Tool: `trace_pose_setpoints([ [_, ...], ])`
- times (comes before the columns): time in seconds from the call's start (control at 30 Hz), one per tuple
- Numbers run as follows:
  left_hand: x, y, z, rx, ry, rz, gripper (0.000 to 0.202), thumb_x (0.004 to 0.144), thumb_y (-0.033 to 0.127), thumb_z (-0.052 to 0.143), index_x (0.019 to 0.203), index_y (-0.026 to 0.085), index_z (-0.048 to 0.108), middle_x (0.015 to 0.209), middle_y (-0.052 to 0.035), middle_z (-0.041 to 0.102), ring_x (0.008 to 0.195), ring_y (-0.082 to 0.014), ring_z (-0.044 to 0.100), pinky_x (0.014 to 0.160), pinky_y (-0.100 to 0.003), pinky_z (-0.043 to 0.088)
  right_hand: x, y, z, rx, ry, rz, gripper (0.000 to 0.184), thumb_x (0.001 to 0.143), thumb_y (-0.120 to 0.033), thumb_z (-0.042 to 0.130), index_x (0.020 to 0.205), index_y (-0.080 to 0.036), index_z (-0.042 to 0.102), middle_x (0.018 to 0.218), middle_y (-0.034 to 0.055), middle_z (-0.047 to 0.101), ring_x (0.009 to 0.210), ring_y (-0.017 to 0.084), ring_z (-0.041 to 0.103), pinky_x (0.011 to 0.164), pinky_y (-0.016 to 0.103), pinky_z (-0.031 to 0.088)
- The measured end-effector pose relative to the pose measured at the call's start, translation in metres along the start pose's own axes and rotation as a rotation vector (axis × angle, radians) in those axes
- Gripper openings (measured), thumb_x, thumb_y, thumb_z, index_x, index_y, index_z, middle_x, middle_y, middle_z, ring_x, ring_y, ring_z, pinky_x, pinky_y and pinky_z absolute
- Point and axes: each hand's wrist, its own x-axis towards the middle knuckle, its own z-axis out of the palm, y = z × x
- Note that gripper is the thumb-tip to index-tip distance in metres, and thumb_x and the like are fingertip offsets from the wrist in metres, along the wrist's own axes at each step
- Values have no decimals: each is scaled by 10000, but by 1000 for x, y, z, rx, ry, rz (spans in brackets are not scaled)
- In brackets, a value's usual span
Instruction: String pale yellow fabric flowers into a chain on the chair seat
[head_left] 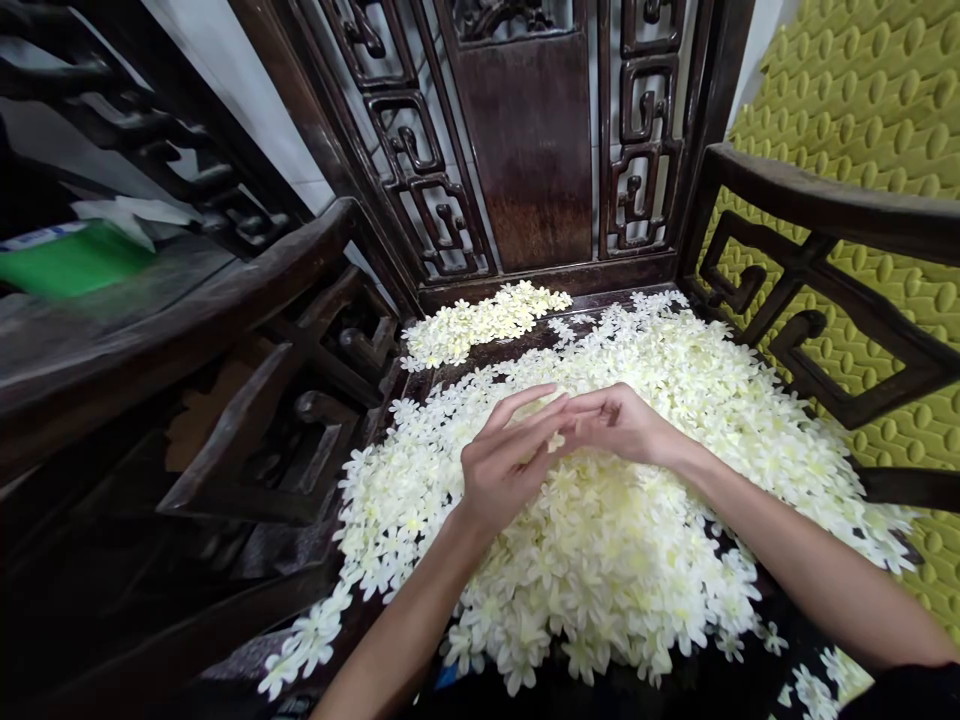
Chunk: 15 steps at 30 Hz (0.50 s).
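My left hand (506, 465) and my right hand (621, 425) meet at the fingertips above a large heap of loose white flowers (600, 540) with pale yellow centres. The left forefinger is raised a little while its other fingers reach toward the right hand. A small white flower (555, 441) shows at the left fingers, between the two hands. On the right, my fingers are bent and pressed together against the left fingertips; whatever they pinch is hidden.
The flowers lie on the seat of a dark carved wooden chair, with its backrest (525, 150) behind and armrests (832, 190) at both sides. A smaller flower pile (480, 330) sits at the back. Yellow embossed padding (870, 110) covers the right; a green object (75, 260) lies left.
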Motion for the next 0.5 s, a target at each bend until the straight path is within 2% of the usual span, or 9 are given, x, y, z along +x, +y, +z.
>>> trace_pose_setpoints([
  [0.07, 1, 0, 2, 36, -22, -12, 524, 833, 76, 713, 1315, 272, 655, 1269, -106, 722, 1279, -298, 616, 961, -497, 588, -1, 0, 2, -32, 12, 6, 367, 824, -328, 798, 1175, -227, 758, 1061, 59, 791, 909, 173, 755, 833, 319, 620],
  [0.13, 2, 1, 4, 64, -30, -19, 509, 836, 116, 731, 1312, 282, 657, 1302, -105, 706, 1299, -298, 596, 979, -506, 574, -2, -2, 3, -54, 31, 0, 325, 820, -282, 802, 1141, -238, 775, 950, 32, 796, 792, 131, 726, 730, 254, 596],
  [0.23, 3, 3, 5, 50, -32, -47, 540, 828, 128, 747, 1333, 288, 643, 1285, -92, 717, 1263, -288, 614, 976, -499, 577, -4, -6, 4, -107, 89, -12, 231, 850, -294, 769, 1068, -229, 805, 765, 1, 760, 567, 65, 581, 555, 190, 499],
  [0.37, 2, 3, 5, -77, -39, -92, 590, 784, 126, 792, 1342, 250, 645, 1252, -108, 729, 1205, -290, 650, 983, -493, 584, -6, -9, 7, -149, 185, -19, 211, 868, -360, 741, 985, -208, 829, 636, -10, 697, 459, 47, 414, 444, 186, 393],
  [0.43, 1, 3, 7, -145, -19, -138, 577, 764, 120, 808, 1310, 247, 672, 1243, -109, 733, 1174, -287, 671, 973, -485, 592, -6, -6, 8, -158, 217, -31, 237, 857, -398, 749, 951, -198, 834, 601, -9, 673, 453, 54, 410, 416, 187, 355],
  [0.5, 0, 4, 8, -207, 16, -191, 552, 756, 108, 811, 1276, 255, 697, 1228, -103, 740, 1152, -283, 689, 959, -476, 602, -4, -1, 6, -170, 226, -41, 273, 859, -439, 739, 927, -192, 834, 620, 3, 682, 484, 71, 481, 431, 191, 386],
])
